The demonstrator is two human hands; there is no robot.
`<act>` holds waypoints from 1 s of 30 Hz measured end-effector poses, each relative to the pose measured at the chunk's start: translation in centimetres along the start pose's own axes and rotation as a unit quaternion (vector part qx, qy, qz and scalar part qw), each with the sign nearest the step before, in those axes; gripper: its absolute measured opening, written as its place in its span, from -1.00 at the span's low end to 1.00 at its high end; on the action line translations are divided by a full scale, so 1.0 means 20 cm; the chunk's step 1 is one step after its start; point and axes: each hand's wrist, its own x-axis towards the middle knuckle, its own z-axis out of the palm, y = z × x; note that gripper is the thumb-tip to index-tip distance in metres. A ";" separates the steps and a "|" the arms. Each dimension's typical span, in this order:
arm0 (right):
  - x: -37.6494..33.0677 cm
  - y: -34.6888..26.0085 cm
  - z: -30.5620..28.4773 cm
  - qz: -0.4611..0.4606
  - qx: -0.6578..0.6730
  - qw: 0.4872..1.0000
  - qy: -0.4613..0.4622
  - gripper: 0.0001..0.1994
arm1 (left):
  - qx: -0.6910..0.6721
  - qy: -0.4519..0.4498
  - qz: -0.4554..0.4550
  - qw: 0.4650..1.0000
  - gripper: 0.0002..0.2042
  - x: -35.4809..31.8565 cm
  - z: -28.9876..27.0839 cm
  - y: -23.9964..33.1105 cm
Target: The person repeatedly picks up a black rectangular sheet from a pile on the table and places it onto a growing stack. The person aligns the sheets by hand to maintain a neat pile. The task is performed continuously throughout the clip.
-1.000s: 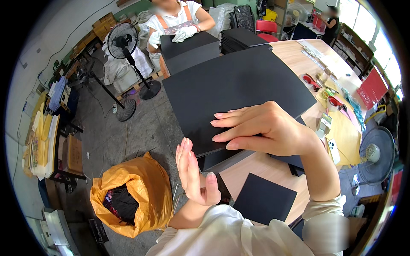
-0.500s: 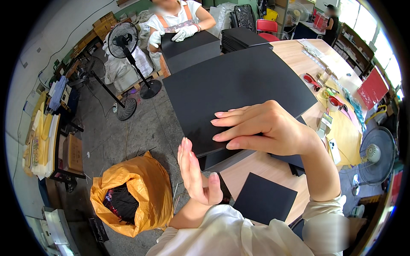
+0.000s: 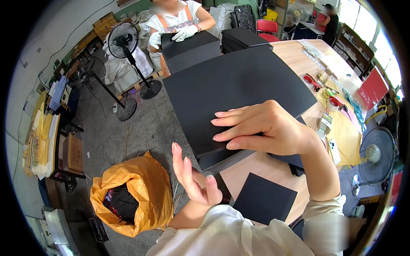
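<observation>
A large black sheet (image 3: pixel 239 77) lies on top of a stack in front of me, its near left edge jutting past the table. Flat on its near part rests my right hand (image 3: pixel 265 128), fingers stretched out and pointing left. My left hand (image 3: pixel 194 181) is raised beside the stack's near left corner, palm turned up, fingers spread and holding nothing. Below the right wrist, a smaller black square sheet (image 3: pixel 265 198) lies on the pale wooden table (image 3: pixel 232 175). More black pieces (image 3: pixel 290 162) show partly under my right forearm.
Across the table a person in white gloves (image 3: pixel 185 33) rests both hands on another black stack (image 3: pixel 192 53). To my left are an orange sack (image 3: pixel 149 196) and standing fans (image 3: pixel 124 40). Scissors (image 3: pixel 311 81), tape (image 3: pixel 335 102) and a phone (image 3: pixel 334 151) lie at the right.
My left hand has tipped back and its fingers have spread, moving slightly left and away from the sheet's edge. My right hand stays in place on the sheet.
</observation>
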 end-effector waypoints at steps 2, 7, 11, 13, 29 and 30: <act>-0.01 0.00 0.00 0.001 -0.003 1.000 0.000 -0.79 | 0.030 -0.026 0.011 0.999 -0.44 0.01 -0.01 0.00; 0.00 0.00 0.00 0.003 -0.001 1.000 -0.003 -0.79 | 0.067 -0.051 0.030 0.996 -0.45 0.01 -0.03 0.01; 0.00 0.00 0.00 0.004 -0.002 1.000 -0.004 -0.79 | 0.062 -0.038 0.028 0.997 -0.47 -0.01 -0.02 0.01; 0.00 0.00 -0.01 0.007 0.002 1.000 -0.003 -0.79 | 0.052 -0.025 0.030 0.998 -0.49 -0.02 -0.02 0.00; 0.00 0.00 0.00 0.011 0.002 1.000 -0.002 -0.79 | 0.079 -0.021 0.021 0.996 -0.45 0.01 -0.02 0.01; 0.00 0.01 0.00 0.011 0.003 1.000 -0.002 -0.79 | 0.080 -0.020 0.022 0.996 -0.45 0.01 -0.02 0.01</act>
